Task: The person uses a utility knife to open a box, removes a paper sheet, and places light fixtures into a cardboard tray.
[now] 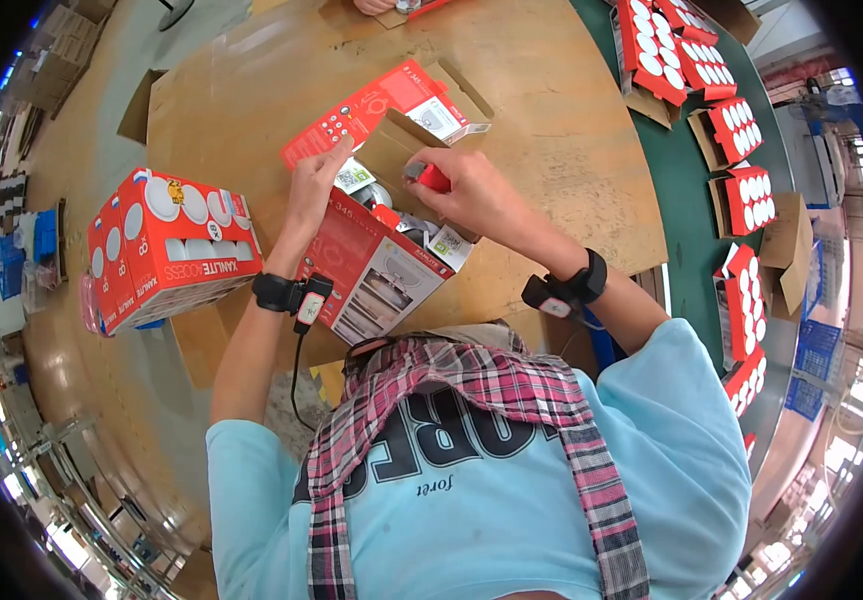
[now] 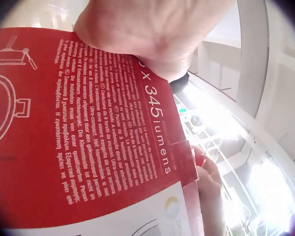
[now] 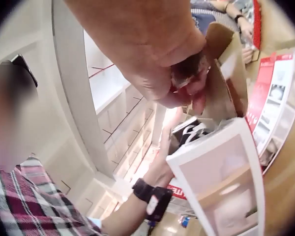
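An open-topped red carton with cardboard flaps stands tilted at the table's near edge. Inside it show packed pieces with white labels and a red-orange piece. My left hand grips the carton's left upper edge; its fingertips are hidden behind the printed wall in the left wrist view. Over the opening, my right hand holds a small red-and-grey object, its fingers curled round it. In the right wrist view the same hand is close above the carton's windowed side.
Another red printed carton lies open just beyond. To the left stands a closed red XANLITE carton. Several filled red cartons line a green surface on the right. Another person's hand shows at the table's far edge.
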Available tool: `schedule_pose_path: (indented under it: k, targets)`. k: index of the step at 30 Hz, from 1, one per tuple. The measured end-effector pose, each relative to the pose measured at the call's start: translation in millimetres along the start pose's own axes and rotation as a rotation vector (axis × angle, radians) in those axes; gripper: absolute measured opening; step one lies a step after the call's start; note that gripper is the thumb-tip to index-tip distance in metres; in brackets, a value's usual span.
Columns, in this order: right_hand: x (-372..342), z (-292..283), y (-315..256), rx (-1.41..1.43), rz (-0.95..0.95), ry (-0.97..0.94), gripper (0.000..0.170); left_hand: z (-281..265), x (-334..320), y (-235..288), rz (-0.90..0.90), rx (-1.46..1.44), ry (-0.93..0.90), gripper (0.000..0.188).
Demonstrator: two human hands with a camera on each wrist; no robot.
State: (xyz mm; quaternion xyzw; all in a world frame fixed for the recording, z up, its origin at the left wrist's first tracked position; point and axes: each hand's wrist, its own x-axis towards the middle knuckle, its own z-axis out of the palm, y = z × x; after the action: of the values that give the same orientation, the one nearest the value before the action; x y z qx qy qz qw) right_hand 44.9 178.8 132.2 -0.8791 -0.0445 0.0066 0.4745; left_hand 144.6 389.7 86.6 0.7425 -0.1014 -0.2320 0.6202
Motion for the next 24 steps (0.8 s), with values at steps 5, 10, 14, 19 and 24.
schedule_pose_path:
  k: [5, 10, 14, 19, 24]
  targets:
    - [-13.2, -1.6, 12.9, -0.052, -0.038, -0.001, 0.021, 13.2, 3.3, 18.3, 0.045, 0.280, -0.266, 0.040]
    - [-24.4, -10.4, 22.8, -0.131, 0.064, 0.035, 0.024, 24.5, 18.0, 38.5, -0.045, 0.406, -0.522, 0.055]
    - [-30.1, -5.8, 45.4, -0.256, 0.058, 0.254, 0.027, 37.7, 28.7, 51.1, -0.117, 0.603, -0.630, 0.066]
    - [-57.6, -7.2, 54.3, -0.105, 0.141, 0.219, 0.025, 64.6, 42.7, 46.6, -0.024, 1.132, -0.693, 0.063]
    - [-66.6, -13.8, 73.9, 0.251, 0.234, 0.364, 0.018, 74.1, 37.8, 35.0, 0.085, 1.112, -0.548, 0.044]
